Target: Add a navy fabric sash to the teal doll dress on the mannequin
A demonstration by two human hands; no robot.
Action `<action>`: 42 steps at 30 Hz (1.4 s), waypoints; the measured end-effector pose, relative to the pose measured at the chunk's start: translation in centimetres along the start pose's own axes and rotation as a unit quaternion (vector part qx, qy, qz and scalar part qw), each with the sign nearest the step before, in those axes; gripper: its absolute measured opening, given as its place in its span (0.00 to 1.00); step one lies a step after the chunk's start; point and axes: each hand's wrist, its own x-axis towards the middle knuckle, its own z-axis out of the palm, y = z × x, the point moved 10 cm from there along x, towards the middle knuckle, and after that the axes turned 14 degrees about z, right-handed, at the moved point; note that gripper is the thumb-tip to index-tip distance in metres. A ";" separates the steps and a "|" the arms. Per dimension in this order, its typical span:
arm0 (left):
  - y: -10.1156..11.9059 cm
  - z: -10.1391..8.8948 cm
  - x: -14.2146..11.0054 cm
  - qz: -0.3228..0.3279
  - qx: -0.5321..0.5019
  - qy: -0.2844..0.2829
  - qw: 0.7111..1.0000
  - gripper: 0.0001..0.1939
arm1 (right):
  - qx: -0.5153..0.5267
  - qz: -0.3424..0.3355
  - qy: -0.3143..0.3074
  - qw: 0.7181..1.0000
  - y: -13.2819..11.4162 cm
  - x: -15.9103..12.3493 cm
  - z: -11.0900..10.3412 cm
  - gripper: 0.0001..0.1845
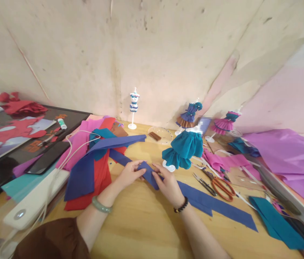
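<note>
While the fingers of the left hand and right hand pinch a blue strip front-left of the teal-skirted mannequin, its edges could skew if either grip slackened. A blue length, perhaps joined beneath the hand, lies on the worktop front-right of the mannequin; a careless sweep could catch the scissors, right of the mannequin.

The fabric strip is coloured in plain blue. The ruffled dress is coloured in teal. Orange is seen on the scissors handles. The bench is toned in yellowish wood colour. Light purple is shown by the large cloth at right.
</note>
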 end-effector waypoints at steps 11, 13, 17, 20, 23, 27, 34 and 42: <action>-0.5 -0.3 0.0 -0.019 0.010 0.025 0.999 0.26 | 0.002 -0.006 -0.019 1.000 -0.3 -0.2 0.2 0.18; -0.4 -0.2 0.0 -0.017 0.012 0.020 1.000 0.25 | 0.002 -0.007 -0.024 1.000 -0.5 -0.3 0.3 0.18; -0.2 -0.4 0.0 -0.006 0.021 0.019 1.000 0.25 | 0.007 0.005 -0.027 1.000 -0.4 -0.3 0.5 0.18; -0.1 -0.7 0.2 -0.002 0.027 0.025 0.999 0.26 | 0.017 0.010 -0.021 1.000 0.0 -0.2 0.6 0.18; -0.1 -1.1 0.3 0.002 0.036 0.036 0.999 0.27 | 0.029 0.014 -0.013 0.999 0.4 -0.2 0.5 0.18; -0.2 -1.5 0.5 0.011 0.053 0.046 0.997 0.27 | 0.039 0.021 -0.015 0.999 0.5 -0.2 0.6 0.18; -0.3 -1.8 0.6 0.022 0.072 0.049 0.996 0.26 | 0.049 0.024 -0.033 0.998 0.7 -0.2 1.1 0.18; 0.4 -2.5 0.6 0.018 0.087 0.087 0.992 0.24 | 0.046 0.021 -0.024 0.998 0.7 -0.1 0.8 0.18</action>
